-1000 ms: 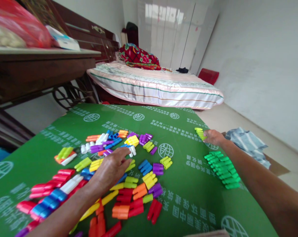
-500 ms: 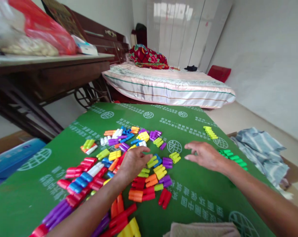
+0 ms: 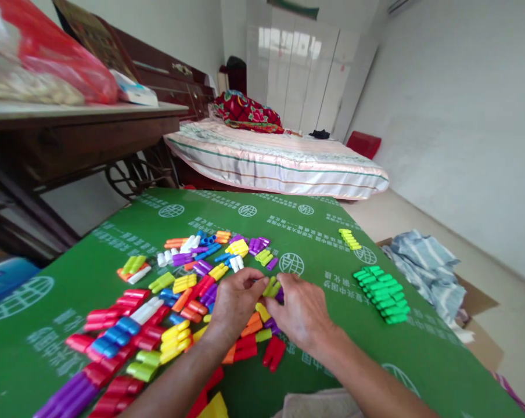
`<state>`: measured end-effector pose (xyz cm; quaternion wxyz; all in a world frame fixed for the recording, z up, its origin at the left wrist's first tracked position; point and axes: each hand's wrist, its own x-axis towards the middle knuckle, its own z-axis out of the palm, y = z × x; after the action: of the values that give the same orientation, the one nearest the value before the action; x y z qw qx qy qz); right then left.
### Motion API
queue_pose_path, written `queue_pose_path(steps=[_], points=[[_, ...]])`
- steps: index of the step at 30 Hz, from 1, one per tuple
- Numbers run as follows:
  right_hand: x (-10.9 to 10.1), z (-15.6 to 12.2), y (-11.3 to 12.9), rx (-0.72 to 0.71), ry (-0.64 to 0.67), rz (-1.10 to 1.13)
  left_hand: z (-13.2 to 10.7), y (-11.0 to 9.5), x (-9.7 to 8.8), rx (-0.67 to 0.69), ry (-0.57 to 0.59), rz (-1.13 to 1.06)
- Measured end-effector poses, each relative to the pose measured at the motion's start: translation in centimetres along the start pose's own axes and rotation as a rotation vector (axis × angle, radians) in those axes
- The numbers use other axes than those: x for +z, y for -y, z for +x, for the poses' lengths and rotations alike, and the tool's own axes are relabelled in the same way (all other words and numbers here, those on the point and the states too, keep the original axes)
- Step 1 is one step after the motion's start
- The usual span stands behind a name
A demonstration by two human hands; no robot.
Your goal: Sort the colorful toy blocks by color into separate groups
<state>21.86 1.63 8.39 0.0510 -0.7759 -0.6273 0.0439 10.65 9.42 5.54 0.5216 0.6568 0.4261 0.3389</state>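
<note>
My left hand (image 3: 235, 303) and my right hand (image 3: 304, 307) meet over the right side of a pile of plastic toy blocks. Between their fingertips is a lime-green block (image 3: 271, 287) made of short joined tubes, pinched from both sides. Part of it is hidden by the fingers. Under and around the hands lie more blocks, among them a red one (image 3: 273, 353), an orange one (image 3: 251, 325) and a small purple piece (image 3: 272, 263). My left forearm covers part of the pile.
Green blocks (image 3: 382, 293) sit grouped at the right, with a row of yellow-green ones (image 3: 348, 239) beyond. Left of my arm lies a long red, blue and purple assembly (image 3: 110, 348). A folded cloth (image 3: 321, 404) lies at the front edge. A bed (image 3: 271, 162) stands behind the green board (image 3: 219, 209).
My right hand has moved left from beside the green blocks to meet my left hand at the lime-green block. The green group, partly covered before, now shows. The view has shifted slightly.
</note>
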Motion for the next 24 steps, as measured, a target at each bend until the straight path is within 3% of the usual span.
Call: queue_pose_path(steps=[3,6,8,12,16,19,24], points=[[-0.5,-0.2,-0.5,0.033,-0.002,-0.011,0.2,0.0,0.8,0.023,0.015,0.001],[-1.5,0.2,-3.0,0.099,0.037,0.098,-0.1,-0.6,1.0,0.061,0.037,0.06],[-2.3,1.0,-6.5,0.194,0.048,0.158,-0.6,-1.0,0.3,0.15,0.036,0.134],[-3.3,3.3,-16.2,0.537,0.032,-0.013,-2.1,-1.3,-2.8,0.312,0.036,0.271],[-2.6,4.9,-23.7,0.672,0.098,-0.076,-3.9,-0.7,-6.1,0.353,-0.012,0.362],[-1.3,5.4,-26.3,0.69,0.128,-0.087,-5.3,0.1,-8.1,0.341,-0.053,0.443],[0.8,6.2,-27.9,0.669,0.14,-0.092,-7.0,2.6,-10.4,0.404,-0.163,0.575]])
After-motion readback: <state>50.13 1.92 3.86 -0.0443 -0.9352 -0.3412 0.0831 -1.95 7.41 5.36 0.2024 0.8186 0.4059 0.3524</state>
